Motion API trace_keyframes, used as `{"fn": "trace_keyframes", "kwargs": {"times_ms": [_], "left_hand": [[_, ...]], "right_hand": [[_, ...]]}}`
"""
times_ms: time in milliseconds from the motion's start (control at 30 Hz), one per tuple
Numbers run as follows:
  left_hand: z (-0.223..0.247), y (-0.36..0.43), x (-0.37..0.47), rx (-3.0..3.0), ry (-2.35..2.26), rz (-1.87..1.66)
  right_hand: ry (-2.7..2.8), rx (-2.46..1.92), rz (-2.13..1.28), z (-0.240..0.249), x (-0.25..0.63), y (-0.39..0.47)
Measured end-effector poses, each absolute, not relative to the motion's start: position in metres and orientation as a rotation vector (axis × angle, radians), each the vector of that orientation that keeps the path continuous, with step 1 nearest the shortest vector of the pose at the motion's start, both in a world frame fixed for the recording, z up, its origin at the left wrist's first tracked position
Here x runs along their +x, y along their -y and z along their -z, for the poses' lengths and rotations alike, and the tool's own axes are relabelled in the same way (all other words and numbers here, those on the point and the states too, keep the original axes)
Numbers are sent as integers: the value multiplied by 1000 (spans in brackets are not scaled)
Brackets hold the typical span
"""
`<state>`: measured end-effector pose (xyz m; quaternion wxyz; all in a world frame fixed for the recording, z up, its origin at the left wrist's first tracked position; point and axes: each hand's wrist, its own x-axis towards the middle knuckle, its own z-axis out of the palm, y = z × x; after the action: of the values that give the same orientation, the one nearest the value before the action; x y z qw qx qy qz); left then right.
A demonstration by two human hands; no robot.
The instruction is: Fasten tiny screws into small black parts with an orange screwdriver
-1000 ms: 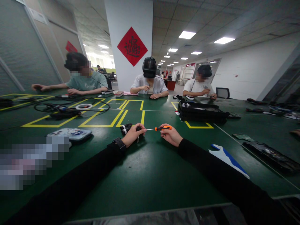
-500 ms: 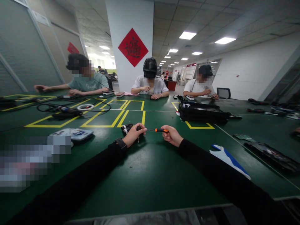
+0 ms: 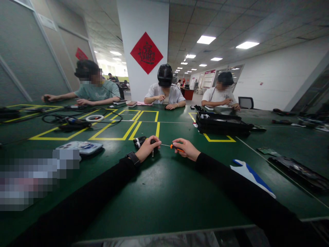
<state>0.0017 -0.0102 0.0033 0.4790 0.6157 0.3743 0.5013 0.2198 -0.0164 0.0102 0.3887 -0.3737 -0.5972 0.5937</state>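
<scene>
Overhead, a grey tiled ceiling point(image 3: 190, 20) with bright square lights; behind the desk, a white column point(image 3: 142, 20) bearing a red paper diamond point(image 3: 146, 53) with black characters. Across the foreground, a broad dark-green desk point(image 3: 164, 195) marked with yellow tape outlines point(image 3: 53, 138).

Along the far side, three seated people: one in a green shirt point(image 3: 96, 92), one in a white shirt and black headgear point(image 3: 165, 92), one in a white shirt and dark cap point(image 3: 218, 94).

To the right, stacked black rectangular trays point(image 3: 223, 124) beyond the right hand, then a long black open casing point(image 3: 298, 173) and a blue-and-white flat curved piece point(image 3: 254, 176) beside the right sleeve. To the left, tangled black cables point(image 3: 73, 125) around a white ring point(image 3: 94, 118), and nearer, a light-blue patterned flat case point(image 3: 83, 147), partly pixelated.

Just beyond the left wrist, black cylindrical pieces with white bands point(image 3: 139, 141). Right grip point(image 3: 187, 149) closed on an orange-and-black-handled screwdriver point(image 3: 178, 149), thin shaft pointing left. Left grip point(image 3: 148, 147) pinched on a small dark object point(image 3: 153, 141), level with the shaft. Contact at the tip too small to tell.
</scene>
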Motion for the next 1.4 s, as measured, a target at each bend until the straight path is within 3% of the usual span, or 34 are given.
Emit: {"fn": "trace_keyframes", "kwargs": {"times_ms": [133,867,1400], "left_hand": [[-2,9,1,1492,-930,-1234],[-3,11,1,1631,-944,-1215],[-4,12,1,1722,-957,-1220]], "right_hand": [[1690,-1113,-1332,-9,216,21],[2161,-1096,-225,-8,219,32],[2269,-978,-265,-7,220,29]]}}
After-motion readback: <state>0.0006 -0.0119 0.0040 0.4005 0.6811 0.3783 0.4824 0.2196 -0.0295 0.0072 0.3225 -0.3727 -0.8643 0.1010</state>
